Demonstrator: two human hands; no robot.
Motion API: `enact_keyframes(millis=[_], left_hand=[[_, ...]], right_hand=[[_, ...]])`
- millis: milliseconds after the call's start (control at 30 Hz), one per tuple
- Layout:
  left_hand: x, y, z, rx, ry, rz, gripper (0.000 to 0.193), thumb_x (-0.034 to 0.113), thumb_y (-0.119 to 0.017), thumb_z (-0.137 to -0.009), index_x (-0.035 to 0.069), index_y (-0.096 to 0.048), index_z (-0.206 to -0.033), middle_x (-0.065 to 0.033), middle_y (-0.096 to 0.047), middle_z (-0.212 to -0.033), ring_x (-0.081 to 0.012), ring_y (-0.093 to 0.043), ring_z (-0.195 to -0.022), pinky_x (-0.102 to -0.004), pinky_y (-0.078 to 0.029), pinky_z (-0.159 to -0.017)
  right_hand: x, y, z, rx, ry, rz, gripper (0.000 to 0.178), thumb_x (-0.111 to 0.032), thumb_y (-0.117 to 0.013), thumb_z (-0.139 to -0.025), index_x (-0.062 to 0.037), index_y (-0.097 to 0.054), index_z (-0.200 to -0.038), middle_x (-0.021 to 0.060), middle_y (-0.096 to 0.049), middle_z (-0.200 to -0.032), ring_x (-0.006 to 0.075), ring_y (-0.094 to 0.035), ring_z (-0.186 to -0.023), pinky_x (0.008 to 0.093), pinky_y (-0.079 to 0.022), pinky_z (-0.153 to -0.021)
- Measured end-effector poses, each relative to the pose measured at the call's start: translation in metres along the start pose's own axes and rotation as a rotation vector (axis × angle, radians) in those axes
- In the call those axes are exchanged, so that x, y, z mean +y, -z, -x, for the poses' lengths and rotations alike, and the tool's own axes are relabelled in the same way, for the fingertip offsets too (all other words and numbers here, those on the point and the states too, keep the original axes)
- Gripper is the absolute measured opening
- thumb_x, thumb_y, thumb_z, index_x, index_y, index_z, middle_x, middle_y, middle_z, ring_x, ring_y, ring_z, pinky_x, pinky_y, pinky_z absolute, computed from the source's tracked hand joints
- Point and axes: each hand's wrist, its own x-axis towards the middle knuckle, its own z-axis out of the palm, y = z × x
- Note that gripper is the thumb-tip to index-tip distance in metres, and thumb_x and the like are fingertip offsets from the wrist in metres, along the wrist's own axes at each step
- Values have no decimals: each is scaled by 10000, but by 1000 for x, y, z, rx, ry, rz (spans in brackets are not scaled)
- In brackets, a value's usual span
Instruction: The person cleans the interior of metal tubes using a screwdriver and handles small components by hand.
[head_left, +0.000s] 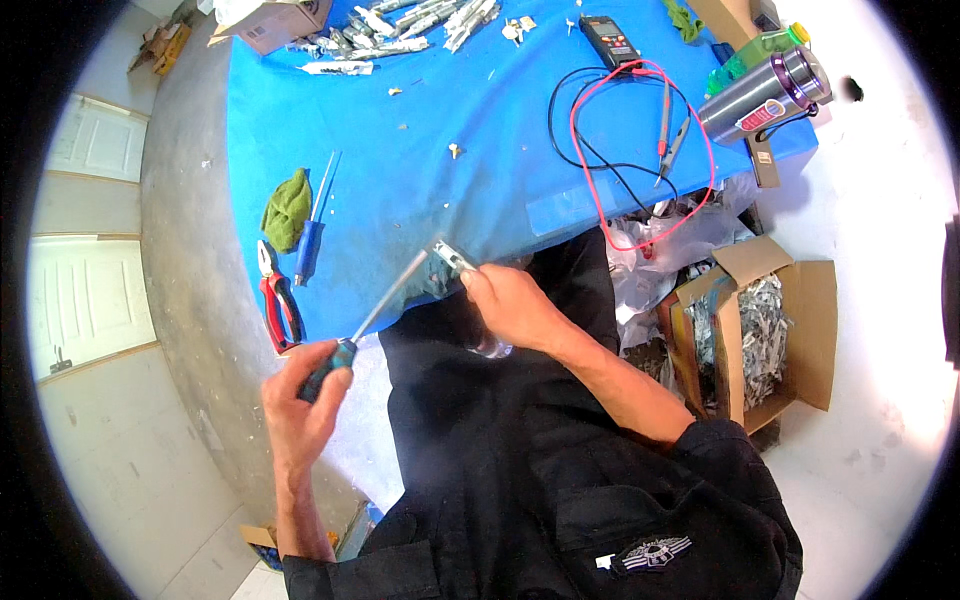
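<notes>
My left hand is closed around the dark teal handle of a screwdriver, its shaft slanting up and to the right. My right hand pinches a small silvery metal part at the table's near edge. The screwdriver's tip is close to this part; whether they touch, I cannot tell. Left of them on the blue cloth lie red-handled pliers, a thin-shafted tool with a blue handle and a crumpled green cloth.
Long metal parts are heaped at the far edge beside a cardboard box. On the right lie a multimeter with looped leads and a steel flask. Below them, an open carton holds many metal pieces.
</notes>
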Motion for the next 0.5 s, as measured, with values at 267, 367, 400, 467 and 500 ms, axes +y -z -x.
enact_keyframes(millis=[267, 367, 400, 467, 500], left_hand=[[9, -14, 10, 11, -110, -107, 299, 66, -827, -841, 14, -740, -1123, -158, -774, -945, -244, -770, -825, -334, -584, -739], [9, -15, 13, 18, -98, -117, 315, 57, -829, -836, 25, -734, -1134, -169, -771, -956, -270, -774, -840, -341, -586, -738], [10, -16, 13, 23, -93, -116, 316, 57, -829, -836, 27, -733, -1136, -170, -770, -956, -271, -773, -839, -341, -586, -736], [15, -17, 11, 32, -116, -140, 316, 55, -826, -837, 32, -732, -1137, -170, -766, -949, -286, -771, -824, -350, -586, -723], [18, -17, 10, 36, -129, -152, 316, 54, -824, -837, 34, -731, -1138, -170, -764, -945, -294, -769, -817, -355, -586, -717]], right_hand=[[-1, 7, -2, -90, -74, 34, 443, -325, -505, -1080, 61, -654, -922, 263, -675, -827, 431, -669, -796, 475, -515, -747], [-4, 5, -1, -46, -30, -31, 470, -344, -539, -1076, 59, -643, -858, 333, -633, -767, 532, -644, -774, 570, -488, -677], [-3, 4, -2, -35, -16, -20, 466, -343, -540, -1075, 58, -643, -861, 334, -636, -770, 534, -644, -775, 574, -490, -680], [-1, 3, -2, -15, 12, 2, 459, -342, -544, -1073, 56, -644, -867, 336, -641, -778, 538, -645, -779, 580, -493, -687], [0, 2, -2, -4, 16, 23, 454, -340, -546, -1071, 55, -645, -870, 337, -643, -784, 539, -646, -785, 582, -496, -690]])
